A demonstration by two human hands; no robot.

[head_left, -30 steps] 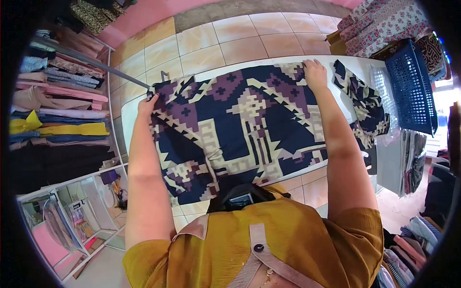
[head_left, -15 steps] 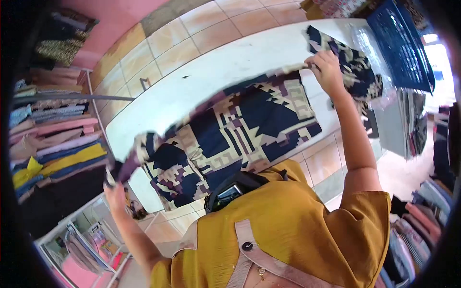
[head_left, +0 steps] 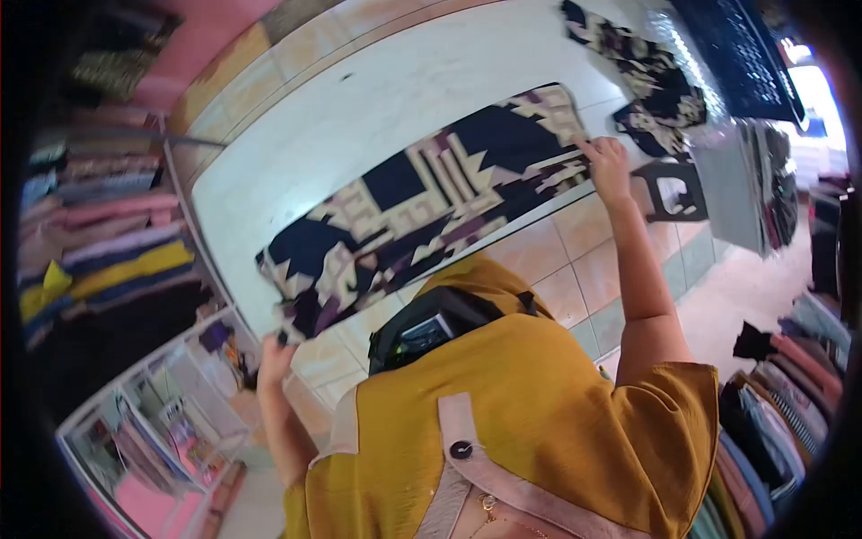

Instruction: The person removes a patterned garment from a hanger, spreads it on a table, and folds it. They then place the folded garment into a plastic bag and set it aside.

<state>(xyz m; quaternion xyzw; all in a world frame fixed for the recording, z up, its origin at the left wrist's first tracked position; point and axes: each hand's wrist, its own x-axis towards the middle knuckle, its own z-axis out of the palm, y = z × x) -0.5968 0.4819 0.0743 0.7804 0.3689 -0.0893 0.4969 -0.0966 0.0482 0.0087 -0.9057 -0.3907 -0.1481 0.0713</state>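
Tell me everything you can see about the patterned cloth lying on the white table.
The patterned cloth is a woven-looking fabric in navy, cream and purple with blocky geometric motifs. It lies as a long folded band, running diagonally along the near edge of the white table. The left hand grips its lower end, which droops off the table edge; the right hand holds the far end. It looks mostly flat, with some wrinkles towards the left hand.

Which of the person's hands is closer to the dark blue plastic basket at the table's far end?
The right hand. It grips the patterned cloth's end just below the dark blue plastic basket. The left hand holds the cloth's opposite end, far away.
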